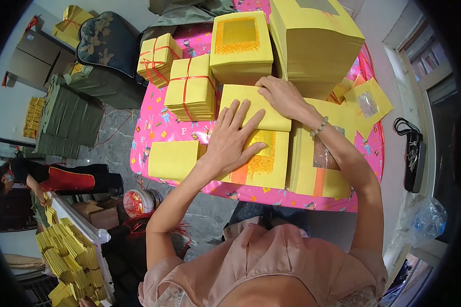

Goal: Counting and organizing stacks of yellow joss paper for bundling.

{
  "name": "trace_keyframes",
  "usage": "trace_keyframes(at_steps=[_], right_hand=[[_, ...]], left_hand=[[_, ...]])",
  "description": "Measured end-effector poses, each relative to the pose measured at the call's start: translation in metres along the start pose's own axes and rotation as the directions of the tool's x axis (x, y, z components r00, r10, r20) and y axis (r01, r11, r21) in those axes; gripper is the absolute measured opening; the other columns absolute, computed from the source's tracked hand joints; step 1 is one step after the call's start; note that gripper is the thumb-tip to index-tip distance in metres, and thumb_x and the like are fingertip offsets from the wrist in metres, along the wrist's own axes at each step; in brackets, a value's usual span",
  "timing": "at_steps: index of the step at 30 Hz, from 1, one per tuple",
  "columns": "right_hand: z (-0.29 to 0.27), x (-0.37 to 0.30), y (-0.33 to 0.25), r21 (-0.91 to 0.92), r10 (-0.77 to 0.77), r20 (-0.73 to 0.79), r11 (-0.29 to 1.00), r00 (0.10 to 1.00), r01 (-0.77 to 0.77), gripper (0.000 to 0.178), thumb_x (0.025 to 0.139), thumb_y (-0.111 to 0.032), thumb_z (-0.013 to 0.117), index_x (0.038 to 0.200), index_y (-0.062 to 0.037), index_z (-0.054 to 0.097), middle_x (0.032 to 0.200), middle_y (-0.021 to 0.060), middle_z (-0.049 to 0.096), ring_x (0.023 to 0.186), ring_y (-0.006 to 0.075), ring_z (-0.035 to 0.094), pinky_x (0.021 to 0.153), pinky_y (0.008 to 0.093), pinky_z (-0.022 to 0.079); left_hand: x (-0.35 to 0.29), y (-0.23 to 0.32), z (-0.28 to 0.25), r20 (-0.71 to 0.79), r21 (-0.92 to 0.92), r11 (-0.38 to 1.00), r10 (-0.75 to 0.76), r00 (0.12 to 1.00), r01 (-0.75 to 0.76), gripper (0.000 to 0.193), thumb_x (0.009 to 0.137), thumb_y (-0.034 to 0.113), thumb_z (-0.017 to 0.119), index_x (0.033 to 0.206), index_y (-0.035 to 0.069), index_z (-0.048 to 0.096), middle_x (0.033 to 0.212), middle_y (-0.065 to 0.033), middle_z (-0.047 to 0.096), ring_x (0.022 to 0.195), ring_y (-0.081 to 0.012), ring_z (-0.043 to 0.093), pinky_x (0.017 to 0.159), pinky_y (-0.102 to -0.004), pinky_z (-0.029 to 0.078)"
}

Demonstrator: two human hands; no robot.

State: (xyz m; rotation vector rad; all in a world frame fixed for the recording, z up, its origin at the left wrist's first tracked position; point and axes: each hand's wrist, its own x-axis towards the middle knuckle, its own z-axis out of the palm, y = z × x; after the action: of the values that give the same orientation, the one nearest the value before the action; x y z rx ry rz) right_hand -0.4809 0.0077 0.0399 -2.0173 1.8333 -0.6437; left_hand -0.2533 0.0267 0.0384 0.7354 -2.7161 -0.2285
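Observation:
A yellow paper sheet, folded over, lies on a sheet with a gold foil square and orange print. My left hand rests flat on both, fingers spread. At the folded sheet's far edge, my right hand has its fingers curled together on the paper; their tips are partly hidden. A beaded bracelet circles my right wrist. Under my right forearm lies a stack of yellow sheets with a silvery square on top. Left of my left hand sits a small folded yellow stack.
Two bundles tied with red ribbon and tall paper stacks stand across the pink patterned tablecloth. A chair is beyond. At left, another person bends over a table of folded yellow papers.

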Motion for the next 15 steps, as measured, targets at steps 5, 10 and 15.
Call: trace_keyframes(at_steps=[5,10,15], right_hand=[[-0.002,-0.007,-0.002,-0.002,0.004,-0.027,1.000,1.000,-0.004,0.028,0.099,-0.022,0.054,0.116,-0.0004,0.061,0.112,0.0180,0.065,0.106,0.0383,0.060,0.091,0.0465,0.048],[-0.013,-0.064,-0.036,-0.094,-0.182,-0.111,0.981,0.977,0.172,0.038,0.097,-0.021,0.058,0.126,0.0025,0.056,0.127,0.0210,0.059,0.118,0.0396,0.056,0.101,0.0474,0.045],[-0.010,-0.124,-0.060,-0.188,-0.135,0.156,0.968,0.978,0.164,0.058,0.099,-0.030,0.054,0.144,0.0051,0.039,0.150,0.0238,0.040,0.144,0.0379,0.031,0.119,0.0505,0.024]], left_hand=[[0.000,0.001,0.003,0.048,-0.035,0.999,-0.021,0.999,0.023,0.069,0.095,0.055,0.052,0.153,0.022,0.036,0.156,-0.0235,0.030,0.145,-0.0457,0.024,0.118,-0.0554,0.021],[-0.004,-0.001,0.005,0.040,-0.017,1.000,-0.021,0.999,0.022,0.068,0.095,0.055,0.053,0.152,0.020,0.040,0.155,-0.0243,0.031,0.144,-0.0468,0.025,0.117,-0.0559,0.023],[-0.006,-0.002,0.008,0.007,-0.008,1.000,-0.009,1.000,0.009,0.069,0.093,0.057,0.054,0.150,0.019,0.043,0.154,-0.0249,0.033,0.143,-0.0479,0.027,0.116,-0.0570,0.025]])
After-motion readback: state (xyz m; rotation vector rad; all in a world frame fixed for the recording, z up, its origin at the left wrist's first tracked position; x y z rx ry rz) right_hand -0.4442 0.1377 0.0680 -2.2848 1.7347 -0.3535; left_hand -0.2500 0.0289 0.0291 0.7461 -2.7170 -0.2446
